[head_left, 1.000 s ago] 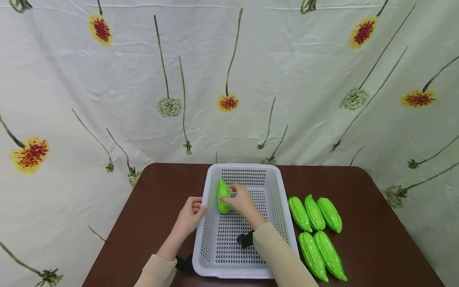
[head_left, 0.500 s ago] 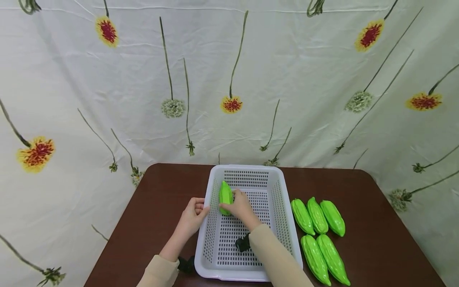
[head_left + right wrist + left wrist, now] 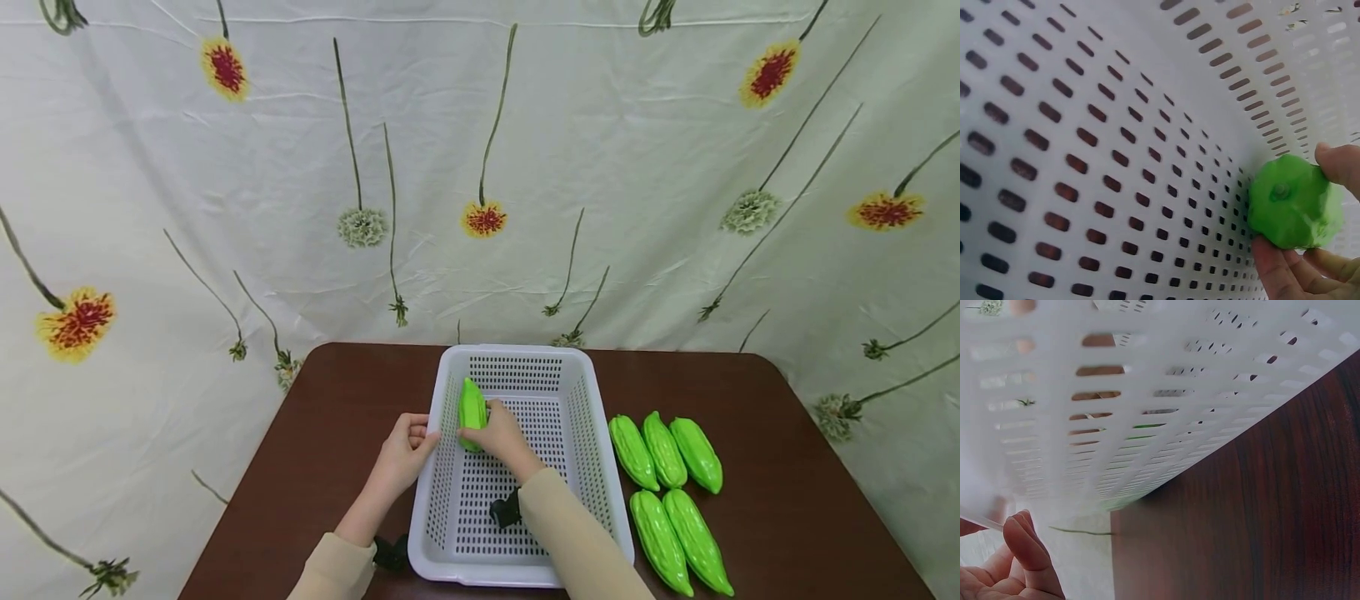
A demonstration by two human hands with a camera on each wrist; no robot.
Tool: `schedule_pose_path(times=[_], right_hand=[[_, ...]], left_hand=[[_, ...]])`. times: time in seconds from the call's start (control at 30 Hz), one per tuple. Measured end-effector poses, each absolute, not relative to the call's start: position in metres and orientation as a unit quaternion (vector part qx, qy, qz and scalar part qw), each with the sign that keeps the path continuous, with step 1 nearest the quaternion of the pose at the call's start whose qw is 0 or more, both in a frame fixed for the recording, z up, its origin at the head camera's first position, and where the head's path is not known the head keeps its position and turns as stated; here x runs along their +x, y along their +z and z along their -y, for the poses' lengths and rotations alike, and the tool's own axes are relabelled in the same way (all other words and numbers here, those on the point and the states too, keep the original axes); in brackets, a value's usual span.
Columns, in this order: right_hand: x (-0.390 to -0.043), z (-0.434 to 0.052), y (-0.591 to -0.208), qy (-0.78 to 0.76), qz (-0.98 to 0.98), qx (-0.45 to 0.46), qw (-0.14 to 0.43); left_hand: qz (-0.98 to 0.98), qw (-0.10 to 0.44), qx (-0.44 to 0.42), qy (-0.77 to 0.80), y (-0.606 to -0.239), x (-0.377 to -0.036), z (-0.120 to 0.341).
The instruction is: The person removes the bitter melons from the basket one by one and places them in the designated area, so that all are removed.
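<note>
— Hands, nearest first? Left hand point(image 3: 405, 454) curls on the white basket point(image 3: 525, 358) wall; right hand point(image 3: 501, 435) pinches a green gourd point(image 3: 472, 403), low at the inside left.

— Step? Placing, seemingly — release next; five gourds point(image 3: 667, 492) wait beside.

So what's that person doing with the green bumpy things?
A person's right hand holds one green bitter gourd inside the white basket, against its left wall. The left hand holds the basket's left rim. Five more gourds lie on the brown table, right of the basket.
</note>
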State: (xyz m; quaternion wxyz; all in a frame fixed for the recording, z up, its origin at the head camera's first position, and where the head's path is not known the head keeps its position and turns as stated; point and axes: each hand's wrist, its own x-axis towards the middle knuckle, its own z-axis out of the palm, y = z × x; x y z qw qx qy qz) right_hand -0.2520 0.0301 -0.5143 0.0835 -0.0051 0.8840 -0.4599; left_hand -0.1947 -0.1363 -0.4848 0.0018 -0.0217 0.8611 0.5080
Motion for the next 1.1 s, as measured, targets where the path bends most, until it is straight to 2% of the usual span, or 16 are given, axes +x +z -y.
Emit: schedule_pose_path(times=[0.4,0.83,1.1], right_hand=[[-0.251,-0.037,-0.501,-0.466,-0.88,0.022,0.092],[-0.25,-0.063,-0.463,-0.452,-0.887,0.004,0.095],[-0.243,-0.092,-0.441,-0.473,-0.878,-0.006,0.066]], left_hand=[[-0.862,-0.004,-0.019,0.506,-0.488,-0.195,0.135],[-0.871,-0.001,-0.021,0.491,-0.486,-0.196,0.139],[-0.867,-0.001,-0.014,0.498,-0.487,-0.196,0.138]])
